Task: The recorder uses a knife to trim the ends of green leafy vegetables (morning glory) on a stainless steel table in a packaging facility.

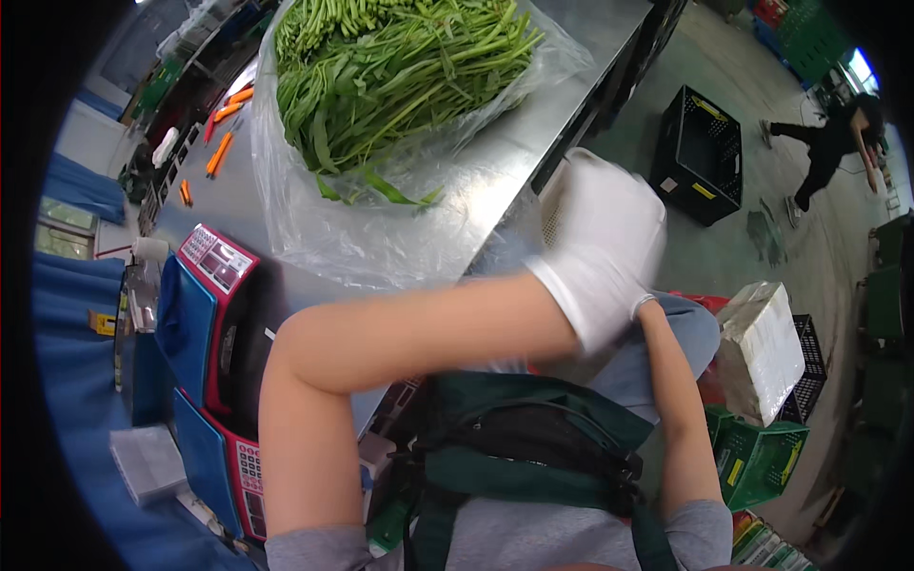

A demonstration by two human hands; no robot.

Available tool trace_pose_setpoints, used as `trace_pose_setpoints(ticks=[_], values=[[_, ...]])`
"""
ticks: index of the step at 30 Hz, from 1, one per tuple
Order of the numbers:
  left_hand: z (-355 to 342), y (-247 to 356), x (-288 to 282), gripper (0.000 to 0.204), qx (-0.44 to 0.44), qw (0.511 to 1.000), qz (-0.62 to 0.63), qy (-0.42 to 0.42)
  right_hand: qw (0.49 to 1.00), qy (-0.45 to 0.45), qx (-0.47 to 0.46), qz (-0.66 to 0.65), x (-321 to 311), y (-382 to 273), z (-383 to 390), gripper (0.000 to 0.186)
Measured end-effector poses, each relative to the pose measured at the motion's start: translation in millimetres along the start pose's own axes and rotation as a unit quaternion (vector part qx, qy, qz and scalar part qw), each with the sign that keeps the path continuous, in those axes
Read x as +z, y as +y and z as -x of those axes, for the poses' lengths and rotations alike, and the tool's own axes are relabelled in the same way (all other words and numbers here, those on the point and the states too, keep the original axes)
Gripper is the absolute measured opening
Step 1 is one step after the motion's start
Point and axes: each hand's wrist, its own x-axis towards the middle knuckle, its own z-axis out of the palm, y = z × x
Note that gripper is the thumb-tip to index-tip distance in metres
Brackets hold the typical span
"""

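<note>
Head view, from the left: a blue cloth (67,381) covers the far side, and next to it a red and blue weighing scale (211,285) with a keypad sits on the steel table (562,86). Orange-handled tools (220,152) lie further back on the tabletop. A clear plastic bag (381,238) spreads over the table, heaped with long green leafy stalks (400,76). The left forearm crosses in front of the table edge, and the left hand (605,247), in a white glove, is blurred beyond that edge; whether it is clenched or loose cannot be told. The right hand (640,306) meets it at the glove's cuff, mostly hidden, grip unclear. Rightward stand a black crate (703,152), a wrapped white box (762,347) and a green crate (762,457).
</note>
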Motion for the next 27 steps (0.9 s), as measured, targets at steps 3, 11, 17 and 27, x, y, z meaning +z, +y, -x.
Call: trace_pose_setpoints(ticks=[3,11,17,27], values=[[-25,-137,44,0.098,-0.133,0.943,-0.244,0.185,0.981,-0.142,0.088,0.095,-23,-84,-5,0.048],[-7,-238,43,0.115,-0.257,0.932,-0.197,0.166,0.975,-0.154,0.100,0.122,-24,-87,-6,0.050],[-8,-234,42,0.114,-0.275,0.924,-0.222,0.144,0.977,-0.155,0.085,0.120,-20,-94,-15,0.050],[-14,-252,41,0.109,-0.284,0.922,-0.192,0.178,0.981,-0.150,0.055,0.110,-13,-100,-9,0.049]])
